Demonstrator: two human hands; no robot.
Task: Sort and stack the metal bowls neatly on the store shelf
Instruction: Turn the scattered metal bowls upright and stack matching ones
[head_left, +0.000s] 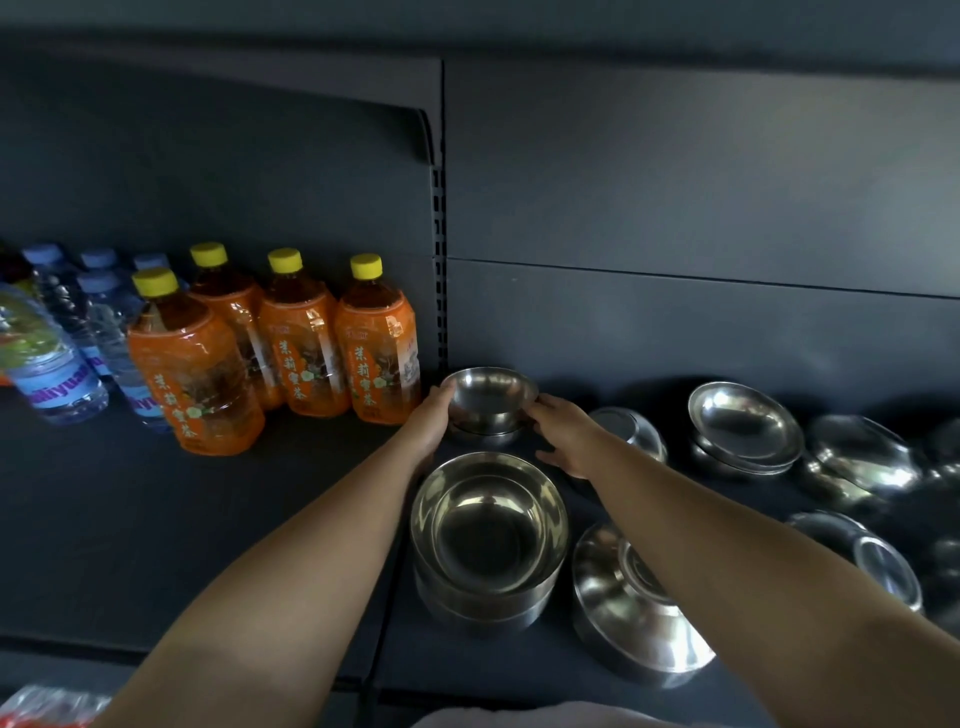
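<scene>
Hands, left hand (428, 421) and right hand (563, 434), grasp small bowl (488, 392) atop far stack (485, 434), beside tea bottles (376, 340).

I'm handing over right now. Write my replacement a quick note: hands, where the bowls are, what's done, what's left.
Left hand and right hand each hold a side of the small bowl atop the back stack, beside the tea bottles.
Done: front stack of larger bowls, nested upright.
Left: overturned bowl front right, shallow dishes and loose bowls on the right still unsorted.
</scene>
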